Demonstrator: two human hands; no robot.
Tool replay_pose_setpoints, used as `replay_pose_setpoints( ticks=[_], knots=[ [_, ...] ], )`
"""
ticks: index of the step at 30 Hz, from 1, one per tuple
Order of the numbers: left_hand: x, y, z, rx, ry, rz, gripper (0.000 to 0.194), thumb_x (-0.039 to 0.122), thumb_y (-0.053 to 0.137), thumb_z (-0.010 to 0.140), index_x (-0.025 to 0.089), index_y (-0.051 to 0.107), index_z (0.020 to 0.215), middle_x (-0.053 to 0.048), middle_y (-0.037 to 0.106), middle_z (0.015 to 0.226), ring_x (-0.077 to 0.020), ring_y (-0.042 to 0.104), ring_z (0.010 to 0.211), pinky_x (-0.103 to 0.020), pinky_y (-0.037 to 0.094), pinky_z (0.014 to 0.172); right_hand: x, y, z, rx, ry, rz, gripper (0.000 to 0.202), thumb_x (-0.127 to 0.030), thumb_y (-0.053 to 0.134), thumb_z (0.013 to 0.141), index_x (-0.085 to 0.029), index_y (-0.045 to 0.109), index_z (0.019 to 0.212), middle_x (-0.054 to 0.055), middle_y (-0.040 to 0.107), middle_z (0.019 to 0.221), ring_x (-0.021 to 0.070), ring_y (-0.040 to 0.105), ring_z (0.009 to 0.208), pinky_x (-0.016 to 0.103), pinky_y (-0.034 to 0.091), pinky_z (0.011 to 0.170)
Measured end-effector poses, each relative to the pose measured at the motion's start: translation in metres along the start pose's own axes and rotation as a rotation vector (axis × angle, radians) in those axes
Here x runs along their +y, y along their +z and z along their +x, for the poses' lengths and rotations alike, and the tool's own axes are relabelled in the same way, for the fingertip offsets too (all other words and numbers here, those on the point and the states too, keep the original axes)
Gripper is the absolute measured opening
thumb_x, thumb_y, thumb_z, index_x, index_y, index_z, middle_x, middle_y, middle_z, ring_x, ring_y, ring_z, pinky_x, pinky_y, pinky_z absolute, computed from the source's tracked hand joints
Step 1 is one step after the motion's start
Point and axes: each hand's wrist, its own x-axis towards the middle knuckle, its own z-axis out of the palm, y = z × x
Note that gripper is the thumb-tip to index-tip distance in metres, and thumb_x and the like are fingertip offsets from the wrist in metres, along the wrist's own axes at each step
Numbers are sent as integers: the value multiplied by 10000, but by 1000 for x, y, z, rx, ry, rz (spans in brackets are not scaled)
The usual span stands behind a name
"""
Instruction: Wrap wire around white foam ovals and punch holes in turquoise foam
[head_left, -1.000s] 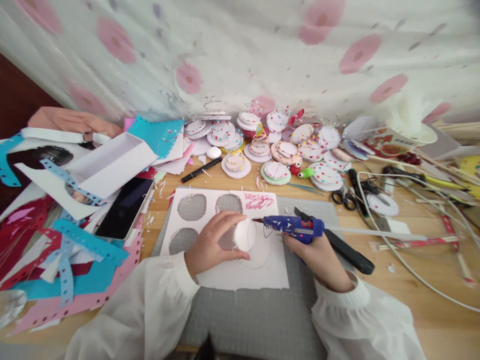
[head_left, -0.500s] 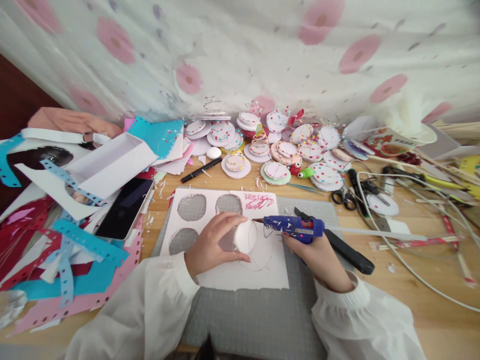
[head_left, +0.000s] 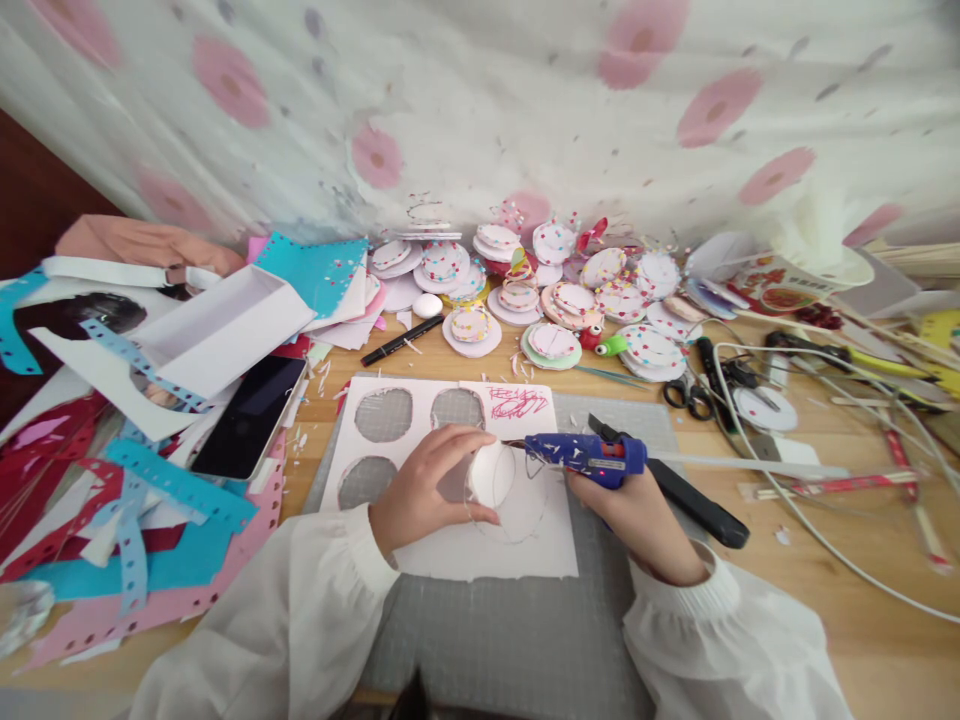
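Note:
Between the thumb and fingers of my left hand (head_left: 431,485) is a small white paper cylinder (head_left: 491,475), tilted so its round end faces right. My right hand (head_left: 637,520) is wrapped round a blue hot glue gun (head_left: 585,455). Its nozzle points left and meets or nearly meets the cylinder's upper rim. A clear glue stick (head_left: 750,463) sticks out of the gun's back. Below my hands lies a white card sheet (head_left: 450,555) with round holes cut in it and red scribble at its top right. A grey cutting mat (head_left: 510,640) is under the sheet.
A black-handled utility knife (head_left: 697,505) lies right of the sheet. Decorated paper discs (head_left: 472,328) crowd the table's back. Paper scraps (head_left: 180,480), a phone (head_left: 251,415) and a white box (head_left: 225,325) fill the left. Scissors (head_left: 688,397) and a white cable (head_left: 795,510) lie right.
The glue gun's nozzle has shifted very slightly left along the cylinder's rim. My left hand keeps nearly the same hold on the cylinder.

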Motion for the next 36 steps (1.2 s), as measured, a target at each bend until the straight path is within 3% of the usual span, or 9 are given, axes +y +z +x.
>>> replay_pose_setpoints(
  ticks=[13,29,36],
  knots=[
    [1,0,0,-14,9,-14,691,421,791,631,250,519,1242,-101,597,1190,-254,551,1115,-423,445,963,2,0,-1,-11,-20,20,174,-305,598,595,-208,457,569,-60,424,504,96,349,487,254,333,472],
    [1,1,1,-22,-5,-27,699,419,796,625,253,511,1242,-95,588,1205,-251,544,1126,-412,436,974,0,0,0,-31,-28,33,155,-298,596,592,-199,477,587,-50,462,535,103,391,506,257,355,490],
    [6,-3,3,49,-129,-146,703,390,840,561,241,556,1187,-95,592,1182,-259,544,1100,-394,441,943,3,-1,0,26,20,57,167,-315,640,612,-201,519,630,-40,515,502,117,433,459,258,361,452]
  ],
)
